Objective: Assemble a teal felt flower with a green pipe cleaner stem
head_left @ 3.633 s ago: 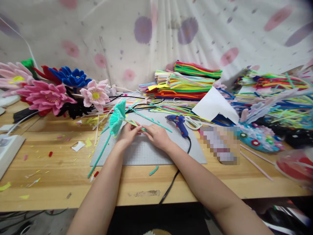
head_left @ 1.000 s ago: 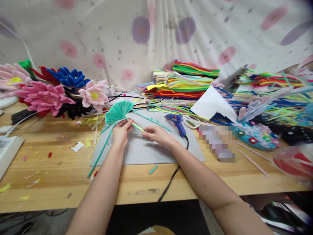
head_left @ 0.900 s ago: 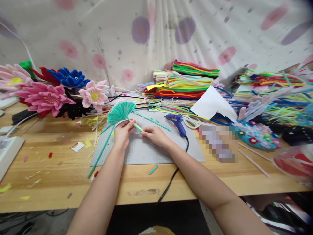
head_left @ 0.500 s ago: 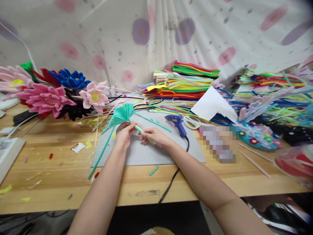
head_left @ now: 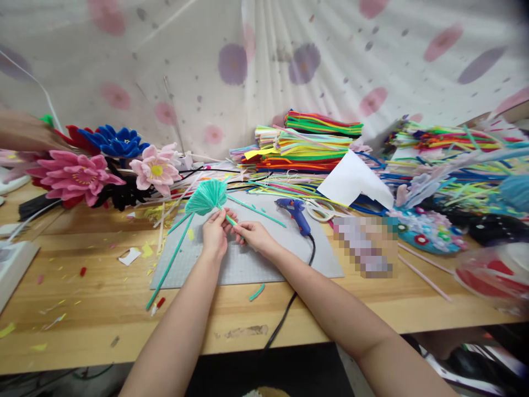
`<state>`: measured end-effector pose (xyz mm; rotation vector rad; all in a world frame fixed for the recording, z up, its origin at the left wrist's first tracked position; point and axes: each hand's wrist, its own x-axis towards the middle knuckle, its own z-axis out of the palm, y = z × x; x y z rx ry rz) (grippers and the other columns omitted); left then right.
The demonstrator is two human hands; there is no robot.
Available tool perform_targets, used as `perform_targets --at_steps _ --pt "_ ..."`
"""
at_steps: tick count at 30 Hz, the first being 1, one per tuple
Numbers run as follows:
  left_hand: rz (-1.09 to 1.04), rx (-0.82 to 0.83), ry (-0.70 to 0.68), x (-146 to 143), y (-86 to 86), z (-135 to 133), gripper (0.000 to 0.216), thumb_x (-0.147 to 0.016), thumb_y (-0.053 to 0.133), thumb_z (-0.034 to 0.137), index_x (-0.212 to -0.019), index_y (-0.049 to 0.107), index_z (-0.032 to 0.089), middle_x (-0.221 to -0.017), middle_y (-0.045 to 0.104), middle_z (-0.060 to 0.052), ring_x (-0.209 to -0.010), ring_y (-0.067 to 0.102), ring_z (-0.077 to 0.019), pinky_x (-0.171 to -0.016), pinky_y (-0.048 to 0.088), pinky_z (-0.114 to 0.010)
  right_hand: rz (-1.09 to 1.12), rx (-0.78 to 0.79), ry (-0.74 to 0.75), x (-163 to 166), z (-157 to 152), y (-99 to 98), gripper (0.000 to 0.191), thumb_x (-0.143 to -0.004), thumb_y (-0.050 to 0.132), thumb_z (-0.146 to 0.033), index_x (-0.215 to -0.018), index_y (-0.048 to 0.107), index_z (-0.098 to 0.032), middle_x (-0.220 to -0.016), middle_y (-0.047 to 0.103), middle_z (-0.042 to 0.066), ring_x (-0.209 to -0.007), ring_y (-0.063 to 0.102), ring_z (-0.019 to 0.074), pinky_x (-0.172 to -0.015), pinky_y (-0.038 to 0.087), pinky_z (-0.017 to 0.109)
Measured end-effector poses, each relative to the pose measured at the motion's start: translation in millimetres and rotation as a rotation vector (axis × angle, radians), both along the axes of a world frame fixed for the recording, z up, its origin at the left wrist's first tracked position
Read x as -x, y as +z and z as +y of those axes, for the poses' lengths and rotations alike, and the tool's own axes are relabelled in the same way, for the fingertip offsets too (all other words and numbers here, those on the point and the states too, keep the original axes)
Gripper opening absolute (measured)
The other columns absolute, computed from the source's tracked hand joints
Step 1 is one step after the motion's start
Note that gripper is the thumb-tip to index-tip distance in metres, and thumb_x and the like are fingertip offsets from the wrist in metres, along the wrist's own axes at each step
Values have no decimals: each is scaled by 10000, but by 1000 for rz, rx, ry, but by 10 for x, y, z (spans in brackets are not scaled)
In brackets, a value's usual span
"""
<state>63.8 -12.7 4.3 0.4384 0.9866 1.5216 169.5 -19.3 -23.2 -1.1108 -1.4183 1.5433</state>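
Observation:
A teal, fan-shaped leaf [head_left: 206, 197] made of fuzzy pipe cleaners is held up over the grey cutting mat [head_left: 248, 264]. My left hand [head_left: 215, 232] pinches it near its base, where the stem starts. The fingers of my right hand [head_left: 255, 236] close around the lower part of the thin green stem [head_left: 231, 220], just right of the left hand. Part of the stem is hidden by my fingers. Loose teal pipe cleaners lie on the mat, one of them [head_left: 169, 263] running past its left edge. To the right, a blue glue gun [head_left: 298, 214] rests on the mat.
Pipe-cleaner flowers [head_left: 80, 175] stand at the left, with another person's hand [head_left: 25, 131] over them. Bundled pipe cleaners [head_left: 309, 143] are stacked at the back. White paper [head_left: 351, 179] leans behind the glue gun, whose black cord [head_left: 285, 320] crosses the table's front edge. Scraps litter the left side.
The leaf has turned in my fingers and shows more of its face. My hands have drawn closer together. Another person's hand has come in over the flowers at the left.

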Motion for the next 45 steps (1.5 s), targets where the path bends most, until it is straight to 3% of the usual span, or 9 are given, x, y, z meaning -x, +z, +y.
perform_targets --at_steps 3,8,15,20,26,34,40,45 --pt "-21 -17 95 11 19 70 54 -749 578 138 -704 600 117 -549 591 18 -507 580 -69 -600 484 -215 -149 -60 -3 14 -33 18 246 -819 460 -378 -735 560 -170 -546 528 -40 -416 437 46 -453 347 182" --pt "18 -55 140 42 8 140 74 -715 635 186 -751 625 122 -586 614 12 -563 604 -75 -656 489 -225 -460 -340 -30 -20 -75 106 240 -840 435 -230 -628 535 -176 -524 524 -37 -517 468 61 -560 343 188" --pt "10 -98 49 135 6 162 123 -647 705 205 -714 635 130 -618 648 -3 -612 634 -96 -692 494 -237 -227 -68 107 -155 -66 127 148 -823 446 -261 -767 542 -162 -606 564 -27 -425 461 39 -391 361 142" --pt "-12 -77 89 170 65 171 107 -652 698 189 -709 635 125 -605 654 -2 -598 634 -89 -650 495 -209 -342 -128 94 -197 -116 181 189 -803 455 -198 -630 519 -154 -532 531 -36 -368 448 25 -371 363 136" --pt "-14 -44 101 215 111 154 33 -675 665 126 -675 633 116 -583 651 -4 -554 625 -85 -599 493 -192 -271 -82 120 -126 -160 208 185 -796 469 -206 -620 502 -160 -512 532 -49 -367 474 37 -379 388 152" --pt "18 -38 94 223 252 203 81 -633 695 151 -640 626 109 -582 650 -14 -558 628 -99 -604 494 -211 -97 89 133 -167 -89 185 195 -734 567 -308 -646 528 -138 -521 565 -34 -378 496 47 -389 415 167" --pt "50 -58 91 207 394 242 145 -564 735 188 -634 636 109 -590 652 -29 -548 618 -107 -612 492 -236 -138 38 118 -173 -68 220 308 -680 618 -430 -620 536 -140 -484 547 -39 -363 476 47 -382 391 172" --pt "167 -70 81 218 432 222 237 -466 774 250 -600 639 109 -547 636 -33 -521 607 -132 -552 470 -245 -156 52 169 -265 14 319 342 -681 604 -480 -722 593 -140 -655 629 26 -510 558 91 -452 441 206"
